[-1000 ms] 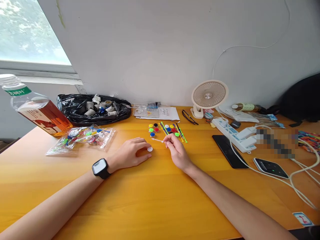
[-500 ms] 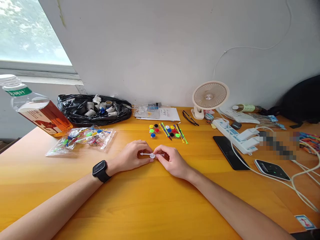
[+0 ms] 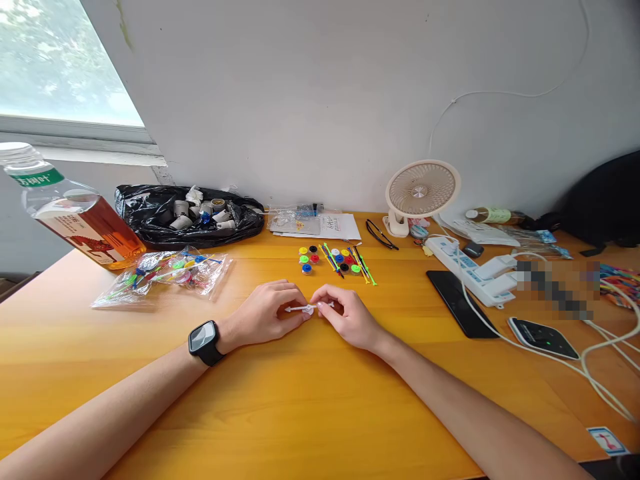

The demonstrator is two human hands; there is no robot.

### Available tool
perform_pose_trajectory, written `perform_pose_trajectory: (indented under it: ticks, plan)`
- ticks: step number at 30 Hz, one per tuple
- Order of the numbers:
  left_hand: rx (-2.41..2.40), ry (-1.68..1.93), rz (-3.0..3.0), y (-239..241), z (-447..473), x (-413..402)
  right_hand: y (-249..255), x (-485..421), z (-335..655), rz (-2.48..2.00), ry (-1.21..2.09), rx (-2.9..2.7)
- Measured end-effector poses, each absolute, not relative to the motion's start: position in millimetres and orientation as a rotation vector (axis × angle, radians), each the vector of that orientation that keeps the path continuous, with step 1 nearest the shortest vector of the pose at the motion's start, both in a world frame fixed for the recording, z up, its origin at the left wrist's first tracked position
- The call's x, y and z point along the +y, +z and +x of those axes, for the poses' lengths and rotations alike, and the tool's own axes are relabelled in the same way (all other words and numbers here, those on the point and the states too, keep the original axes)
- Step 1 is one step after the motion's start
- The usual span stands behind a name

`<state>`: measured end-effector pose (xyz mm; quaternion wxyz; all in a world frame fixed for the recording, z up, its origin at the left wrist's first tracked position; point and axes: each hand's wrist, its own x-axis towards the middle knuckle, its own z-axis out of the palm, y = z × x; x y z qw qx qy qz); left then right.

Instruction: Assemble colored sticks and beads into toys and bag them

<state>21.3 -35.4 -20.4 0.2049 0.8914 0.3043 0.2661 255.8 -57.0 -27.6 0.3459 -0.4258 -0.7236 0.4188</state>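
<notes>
Between my fingertips, low over the wooden table (image 3: 280,413), is a white plastic arrow (image 3: 296,308) with a small white round base (image 3: 309,310) at its middle. My left hand (image 3: 265,312), with a black watch on its wrist, pinches the round base. My right hand (image 3: 349,317) pinches the arrow's shaft just right of the base, and the tail sticks out past the fingers. Beyond the hands, several coloured round bases (image 3: 307,269) stand in rows. Among them lie coloured plastic arrows (image 3: 362,265) in yellow, green, blue and black.
A clear plastic bag (image 3: 165,283) of coloured parts lies left, beside a tilted-looking drink bottle (image 3: 83,223). Behind are a black bag (image 3: 150,227) holding waste, papers (image 3: 345,227) and a fan (image 3: 424,190). At right are a black phone (image 3: 461,303), a power strip (image 3: 465,270) and white cables.
Both hands and the white arrow have shifted slightly to the right. The right fingers have moved a little away from the base along the shaft, and the arrow's angle has changed slightly.
</notes>
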Motion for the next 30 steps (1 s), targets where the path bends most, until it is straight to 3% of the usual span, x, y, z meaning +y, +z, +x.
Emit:
perform_pose_trajectory:
  ticks: [10,30]
  plan:
    - [0.793,0.887,2.539,-34,21,-33,-31,-54,255,-1.151,1.046,-1.935]
    - [0.656,0.783,2.834,-31,25,-38,-33,-52,253,-1.123,1.106,-1.896]
